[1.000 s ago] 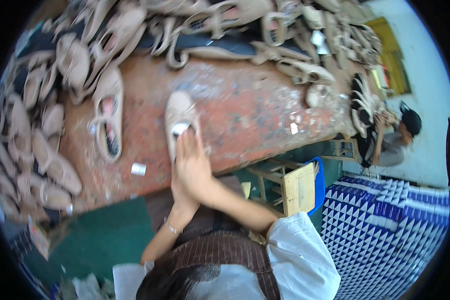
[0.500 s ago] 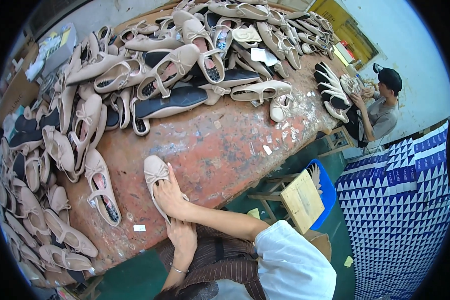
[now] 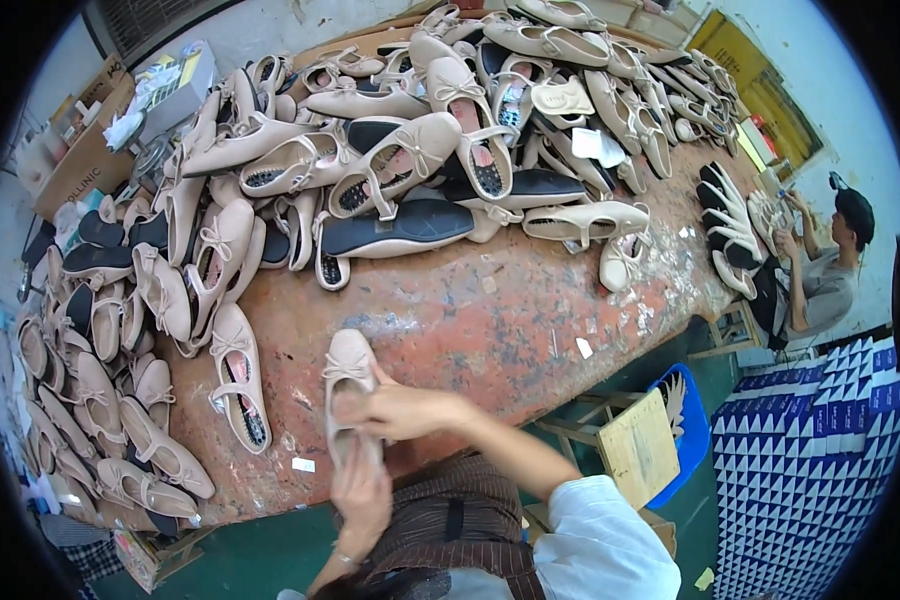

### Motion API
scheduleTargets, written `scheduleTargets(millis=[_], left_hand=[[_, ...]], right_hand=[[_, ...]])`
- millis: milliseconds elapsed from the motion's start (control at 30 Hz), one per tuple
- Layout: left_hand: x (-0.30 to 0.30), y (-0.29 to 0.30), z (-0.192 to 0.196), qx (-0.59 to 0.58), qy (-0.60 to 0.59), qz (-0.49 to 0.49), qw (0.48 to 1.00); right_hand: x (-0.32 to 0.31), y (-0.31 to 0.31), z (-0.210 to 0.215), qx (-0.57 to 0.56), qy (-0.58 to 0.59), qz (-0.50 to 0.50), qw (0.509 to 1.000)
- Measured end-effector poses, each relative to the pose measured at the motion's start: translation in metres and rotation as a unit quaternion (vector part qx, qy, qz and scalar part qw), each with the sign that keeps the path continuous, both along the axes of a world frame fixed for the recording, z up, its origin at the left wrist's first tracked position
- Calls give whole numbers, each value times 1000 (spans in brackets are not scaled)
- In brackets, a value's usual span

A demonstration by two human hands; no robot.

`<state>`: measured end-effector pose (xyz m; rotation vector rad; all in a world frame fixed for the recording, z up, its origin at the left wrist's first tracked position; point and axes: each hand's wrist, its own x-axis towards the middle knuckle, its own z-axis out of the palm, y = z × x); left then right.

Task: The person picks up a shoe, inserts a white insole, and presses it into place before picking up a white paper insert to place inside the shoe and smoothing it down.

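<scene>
A beige flat shoe [image 3: 350,355] with a bow stands sole down at the table's near edge, its toe pointing away from me. My left hand [image 3: 362,495] is closed round its heel end, slightly blurred. My right hand [image 3: 400,408] reaches in from the right, its fingers bent at the shoe's opening. Motion blur and the shoe hide the fingertips, so whether they grip anything is unclear. Left of this shoe lies a matching strapped shoe [image 3: 238,375] with a dark dotted insole. A small white label [image 3: 303,465] rests on the table between that shoe and my left hand.
Beige shoes [image 3: 395,165] are heaped along the table's [image 3: 450,320] far side and left end. At far right a person [image 3: 820,260] handles a shoe. A wooden stool [image 3: 640,435], a blue bin [image 3: 692,430] and stacked blue-and-white boxes [image 3: 810,490] stand on the right.
My right hand has drawn back from deep inside the shoe to its opening. My left hand stays at the heel. The whole view has shifted, with the scene lying further right.
</scene>
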<state>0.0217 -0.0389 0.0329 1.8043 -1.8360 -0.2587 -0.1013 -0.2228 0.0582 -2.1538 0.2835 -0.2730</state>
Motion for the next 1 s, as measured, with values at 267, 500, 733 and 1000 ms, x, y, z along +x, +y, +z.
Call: scheduleTargets(millis=[267,500,733,1000], left_hand=[[284,-30,165,-183,-403,331,833],[116,-252,112,-59,68,-1,996],[12,-380,38,-68,81,-24,994],[23,-177,138,35,173,-173,969]], right_hand=[[-263,-251,35,-360,29,-680,638],[-298,-317,23,-249,-110,-666,695],[-229,-148,97,179,-370,-551,726],[-200,1,62,347,-169,-542,747]])
